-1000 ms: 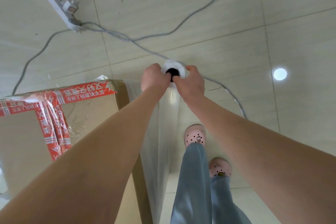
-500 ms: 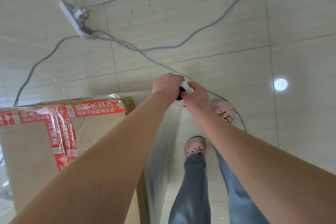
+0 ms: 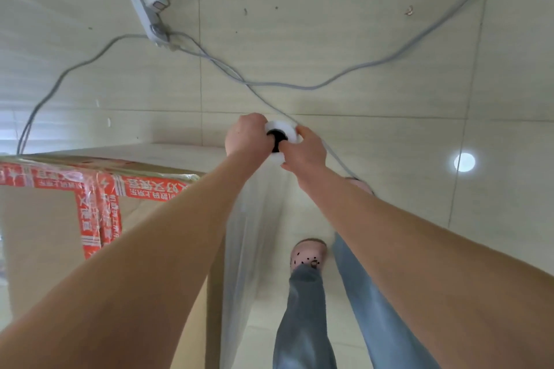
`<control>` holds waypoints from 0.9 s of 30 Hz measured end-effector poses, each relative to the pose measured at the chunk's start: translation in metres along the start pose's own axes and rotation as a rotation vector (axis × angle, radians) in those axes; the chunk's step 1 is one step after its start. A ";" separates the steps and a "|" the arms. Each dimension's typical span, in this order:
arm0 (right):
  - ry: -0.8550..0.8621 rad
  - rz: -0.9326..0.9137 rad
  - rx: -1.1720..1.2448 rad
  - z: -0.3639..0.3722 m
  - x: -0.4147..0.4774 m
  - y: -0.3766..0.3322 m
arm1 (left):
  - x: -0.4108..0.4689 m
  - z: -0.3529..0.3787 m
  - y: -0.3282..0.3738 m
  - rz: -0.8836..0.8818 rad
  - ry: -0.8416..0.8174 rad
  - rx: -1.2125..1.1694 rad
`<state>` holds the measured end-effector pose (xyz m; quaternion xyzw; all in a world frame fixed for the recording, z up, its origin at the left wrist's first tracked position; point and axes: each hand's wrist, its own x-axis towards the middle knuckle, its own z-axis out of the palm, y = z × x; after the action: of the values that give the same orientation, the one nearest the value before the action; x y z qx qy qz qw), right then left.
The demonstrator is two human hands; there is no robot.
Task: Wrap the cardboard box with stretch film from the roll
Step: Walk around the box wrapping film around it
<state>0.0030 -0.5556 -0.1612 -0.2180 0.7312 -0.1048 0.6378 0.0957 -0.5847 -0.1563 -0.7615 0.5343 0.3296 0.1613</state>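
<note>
A tall cardboard box [image 3: 45, 231] sealed with red printed tape stands at the lower left. The stretch film roll [image 3: 284, 128] is held upright, its white top and black core facing me, just beyond the box's near right corner. My left hand [image 3: 244, 135] grips the roll's top from the left and my right hand [image 3: 305, 148] grips it from the right. A clear sheet of film [image 3: 248, 234] hangs from the roll down along the box's right side.
A white power strip [image 3: 141, 6] with a plugged adapter lies on the tiled floor ahead. Grey cables [image 3: 329, 82] run across the floor and under my hands. My feet in pink clogs [image 3: 308, 255] stand right of the box.
I have stepped forward along the box's right side; the roll and both hands moved ahead with me, and more film stretches along the box. The power strip is closer.
</note>
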 end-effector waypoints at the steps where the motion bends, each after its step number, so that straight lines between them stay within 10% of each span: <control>1: -0.018 -0.004 -0.006 0.003 0.003 -0.005 | 0.003 -0.004 -0.004 -0.019 0.008 -0.006; 27: -0.121 -0.093 -0.367 0.047 0.017 -0.067 | 0.044 -0.042 -0.045 -0.116 -0.131 0.019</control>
<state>0.0600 -0.6166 -0.1546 -0.3700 0.6877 0.0142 0.6245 0.1599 -0.6237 -0.1602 -0.7663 0.4806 0.3638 0.2221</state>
